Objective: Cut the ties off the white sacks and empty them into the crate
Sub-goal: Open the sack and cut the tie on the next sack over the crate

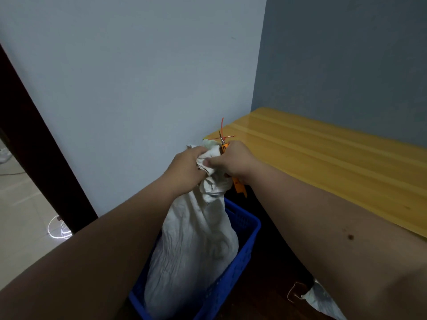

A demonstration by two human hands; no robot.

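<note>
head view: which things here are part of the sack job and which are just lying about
Job: white sack, red tie, orange cutters, blue crate, left hand, right hand.
Lying about: yellow bench, white cable on the floor.

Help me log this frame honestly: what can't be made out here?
Head view:
- Orange-handled cutter: grip hidden inside the right hand.
- Orange tie: too thin to tell whether it is cut.
- White sack: contents unseen; neck bunched in the left hand.
- Blue crate: inside blocked by the sack.
</note>
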